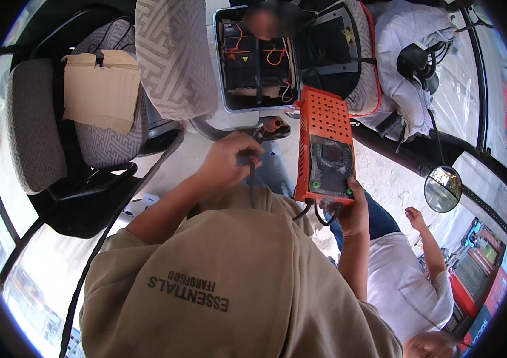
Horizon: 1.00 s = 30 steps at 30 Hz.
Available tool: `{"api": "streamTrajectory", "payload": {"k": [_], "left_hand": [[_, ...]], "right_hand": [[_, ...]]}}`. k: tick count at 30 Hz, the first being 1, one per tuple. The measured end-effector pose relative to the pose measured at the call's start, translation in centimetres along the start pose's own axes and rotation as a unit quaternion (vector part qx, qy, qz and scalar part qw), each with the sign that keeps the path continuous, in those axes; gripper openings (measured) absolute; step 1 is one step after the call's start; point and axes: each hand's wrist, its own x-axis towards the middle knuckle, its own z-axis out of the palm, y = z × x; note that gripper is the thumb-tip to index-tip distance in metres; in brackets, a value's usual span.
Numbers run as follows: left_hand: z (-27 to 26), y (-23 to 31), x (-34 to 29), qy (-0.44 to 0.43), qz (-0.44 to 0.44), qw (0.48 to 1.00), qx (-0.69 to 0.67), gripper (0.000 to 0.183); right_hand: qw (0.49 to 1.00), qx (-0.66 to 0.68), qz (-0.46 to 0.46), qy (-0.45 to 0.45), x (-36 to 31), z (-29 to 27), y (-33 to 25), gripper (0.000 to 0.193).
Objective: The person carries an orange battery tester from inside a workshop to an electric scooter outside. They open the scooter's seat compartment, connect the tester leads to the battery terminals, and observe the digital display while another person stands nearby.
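Observation:
An orange battery charger (328, 119), a metal box with vent holes, a dark display panel and green knobs, is tilted up in front of me. My right hand (355, 209) grips its lower right corner, the thumb on the front. Black cables (323, 218) leave its bottom end. My left hand (227, 160), fingers pinched together, holds a dark cable (252, 182) with a reddish end; the fingers partly hide it. Just beyond that hand lies a black-and-orange fitting (272, 125). Farther off, an uncovered compartment (222, 106) contains black batteries (244, 65) with red and orange wires.
Patterned grey seats (173, 53) stand left of the compartment, one bearing a cardboard sheet (101, 89). White cloth (411, 30) drapes the far right. A round mirror (443, 189) juts in at right. A person in a white shirt (405, 274) is close on my right; another blurred person (262, 22) is beyond the batteries.

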Motion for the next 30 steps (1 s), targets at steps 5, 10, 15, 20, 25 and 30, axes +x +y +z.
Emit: {"api": "streamTrajectory", "payload": {"k": [5, 10, 15, 20, 25, 30], "left_hand": [[1.0, 1.9, 0.3, -0.007, -0.015, 0.999, -0.034, 0.025], [1.6, 2.7, 1.7, 0.022, 0.023, 0.999, 0.005, 0.021], [1.6, 2.8, 3.1, 0.089, 0.083, 0.981, 0.152, 0.017], [1.6, 0.8, 4.0, 0.138, 0.077, 0.953, 0.257, 0.013], [1.1, -0.2, 5.6, 0.148, 0.092, 0.963, 0.205, 0.012], [0.3, -4.0, 8.9, 0.169, -0.067, 0.983, -0.001, 0.017]], "right_hand": [[0.999, 0.028, 0.021, -0.009, 1.3, -0.6, -0.8, 0.047], [0.997, 0.046, 0.042, -0.05, 2.2, 0.1, -2.9, 0.04], [0.999, 0.018, 0.018, -0.047, 3.6, 1.3, -5.8, 0.04], [0.998, -0.003, -0.035, -0.061, 6.8, 2.6, -7.9, 0.042], [0.996, -0.005, -0.041, -0.08, 9.4, 5.1, -11.1, 0.048], [0.994, -0.008, -0.032, -0.105, 14.1, 8.5, -13.3, 0.049]]}}
